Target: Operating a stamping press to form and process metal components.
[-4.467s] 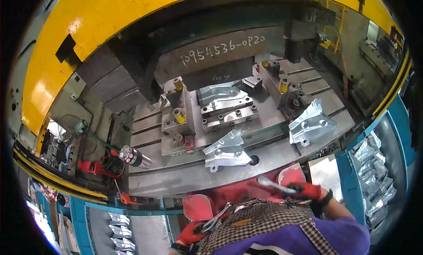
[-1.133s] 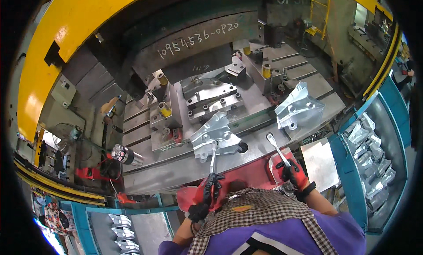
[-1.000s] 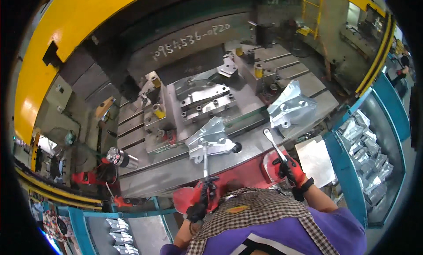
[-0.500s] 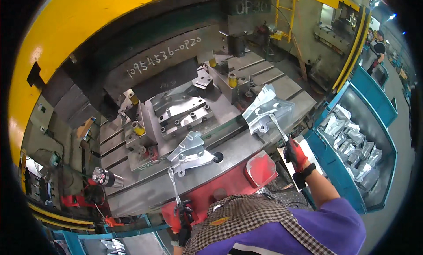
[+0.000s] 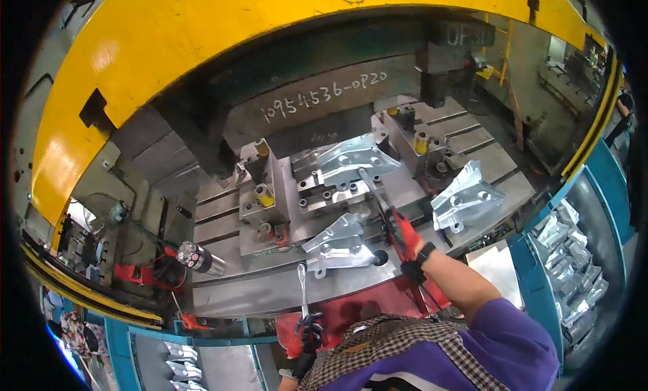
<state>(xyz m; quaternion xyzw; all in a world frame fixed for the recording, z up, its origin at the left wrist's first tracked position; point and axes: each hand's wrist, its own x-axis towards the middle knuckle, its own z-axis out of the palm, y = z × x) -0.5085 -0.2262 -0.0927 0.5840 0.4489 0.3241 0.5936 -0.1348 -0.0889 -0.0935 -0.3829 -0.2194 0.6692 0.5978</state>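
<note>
My right hand point(image 5: 403, 236), in a red and black glove, is closed round a long-handled silver tool point(image 5: 373, 190). The tool's head meets the near edge of a bright stamped metal part point(image 5: 347, 156) lying on the die. Lower down, my gloved left hand point(image 5: 309, 330) grips a similar silver tool point(image 5: 303, 293) with a rounded head. That head is close to the left edge of a second stamped part point(image 5: 341, 246) on the front of the press bed. A third stamped part point(image 5: 466, 198) rests on the bed at the right.
A yellow press frame point(image 5: 270, 13) arches overhead. Yellow-topped posts point(image 5: 264, 195) flank the die. A steel bottle point(image 5: 201, 258) lies at the bed's left. Blue bins hold several stamped parts point(image 5: 570, 276) at right and more point(image 5: 183, 367) at lower left.
My right hand and its tool have moved left from the right-hand part to the die. A bright part now shows on the die. The left hand keeps its tool; the view has shifted.
</note>
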